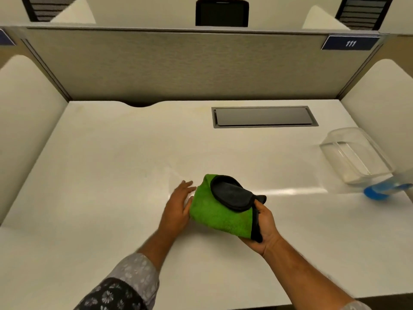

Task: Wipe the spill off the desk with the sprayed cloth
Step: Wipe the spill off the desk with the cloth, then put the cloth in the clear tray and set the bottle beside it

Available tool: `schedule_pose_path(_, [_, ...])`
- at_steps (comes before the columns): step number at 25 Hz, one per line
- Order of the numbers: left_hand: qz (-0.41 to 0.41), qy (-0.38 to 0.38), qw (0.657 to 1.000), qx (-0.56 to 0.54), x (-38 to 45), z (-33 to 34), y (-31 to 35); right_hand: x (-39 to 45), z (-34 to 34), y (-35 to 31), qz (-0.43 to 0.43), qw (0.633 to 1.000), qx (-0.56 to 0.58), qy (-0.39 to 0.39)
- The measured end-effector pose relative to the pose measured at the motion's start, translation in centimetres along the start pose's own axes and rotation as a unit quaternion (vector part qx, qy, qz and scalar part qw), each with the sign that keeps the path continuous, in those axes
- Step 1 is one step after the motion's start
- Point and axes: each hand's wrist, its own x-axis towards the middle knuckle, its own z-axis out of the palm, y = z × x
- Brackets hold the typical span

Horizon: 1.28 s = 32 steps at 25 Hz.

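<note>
A folded green cloth (220,214) with a dark grey-black edge is held just above the white desk (111,164), near its front middle. My right hand (263,229) supports it from below and the right, fingers curled around the black edge. My left hand (178,205) presses against the cloth's left side, fingers spread. I cannot make out a distinct spill; a faint wet sheen (279,190) streaks the desk to the right of the cloth.
A clear plastic container (355,155) lies at the right side of the desk. Beside it is a blurred clear bottle with a blue part (377,192). A grey cable hatch (263,116) is set into the back. Beige partitions enclose the desk on three sides.
</note>
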Motion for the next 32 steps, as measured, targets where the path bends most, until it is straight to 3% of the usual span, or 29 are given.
schedule_pose_path(2, [-0.110, 0.019, 0.979, -0.168, -0.8, 1.3, 2.9, 0.3, 0.2, -0.9, -0.002, 1.000, 0.001, -0.025])
schedule_pose_path(5, [-0.291, 0.067, 0.874, -0.384, -0.7, 2.2, 6.6, 0.3, 0.4, -3.2, -0.001, 0.998, -0.023, -0.050])
schedule_pose_path(7, [-0.339, 0.061, 0.808, -0.478, -0.7, 2.5, 7.8, 0.2, 0.2, -5.0, 0.006, 0.997, -0.058, -0.057])
schedule_pose_path(8, [-0.341, 0.053, 0.797, -0.495, -0.7, 2.7, 8.4, 0.1, 0.0, -6.0, 0.011, 0.995, -0.080, -0.062])
schedule_pose_path(13, [-0.307, 0.011, 0.853, -0.422, -0.3, 4.6, 11.9, 0.2, -1.7, -10.4, 0.049, 0.975, -0.206, -0.064])
schedule_pose_path(16, [-0.323, 0.029, 0.863, -0.387, -0.1, 6.6, 14.8, 0.2, -3.8, -12.8, 0.043, 0.965, -0.253, -0.043])
schedule_pose_path(19, [-0.339, 0.084, 0.872, -0.343, 0.2, 9.4, 17.3, -0.1, -5.9, -15.7, -0.003, 0.952, -0.300, -0.065])
schedule_pose_path(22, [-0.301, 0.103, 0.897, -0.307, 0.3, 11.3, 18.8, -0.6, -7.7, -18.6, -0.090, 0.927, -0.351, -0.094])
schedule_pose_path(26, [-0.230, -0.012, 0.928, -0.293, 0.6, 12.5, 19.7, -1.0, -10.0, -22.7, -0.172, 0.863, -0.443, -0.170])
schedule_pose_path(29, [-0.194, -0.089, 0.961, -0.175, 1.9, 13.6, 20.8, -1.9, -10.7, -25.6, -0.237, 0.799, -0.531, -0.154])
schedule_pose_path(32, [-0.157, -0.090, 0.983, -0.022, 3.8, 14.6, 22.3, -2.4, -11.5, -27.4, -0.277, 0.759, -0.577, -0.119])
